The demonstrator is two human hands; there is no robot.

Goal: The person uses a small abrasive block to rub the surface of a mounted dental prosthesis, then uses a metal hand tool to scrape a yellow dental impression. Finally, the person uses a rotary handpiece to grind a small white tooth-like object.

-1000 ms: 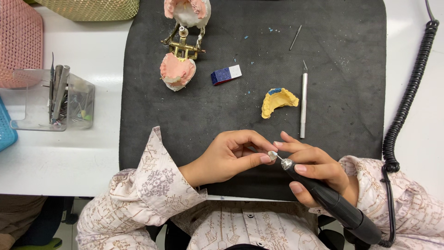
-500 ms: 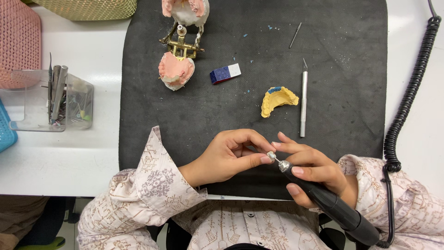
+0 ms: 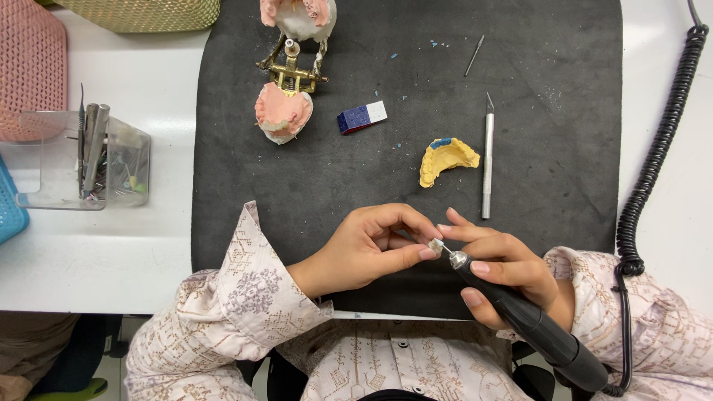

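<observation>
My left hand (image 3: 371, 249) pinches a small pale piece (image 3: 434, 244) between thumb and fingertips, just above the near edge of the dark mat (image 3: 579, 89). My right hand (image 3: 505, 271) grips a black rotary handpiece (image 3: 546, 334) like a pen. Its metal tip touches the small piece. A coiled black cord (image 3: 657, 160) runs from the handpiece up the right side. A yellow dental tray (image 3: 445, 157) and a silver scalpel (image 3: 487, 160) lie on the mat just beyond my hands.
A brass articulator with pink dental casts (image 3: 286, 82) stands at the mat's far left. A blue-and-white block (image 3: 362, 117) and a thin bur (image 3: 474, 56) lie on the mat. A clear box of instruments (image 3: 85, 160), a pink basket (image 3: 30, 67) and a green basket (image 3: 141, 13) occupy the white table's left.
None apart from a slight shift of the view; both hands stay together on the small piece.
</observation>
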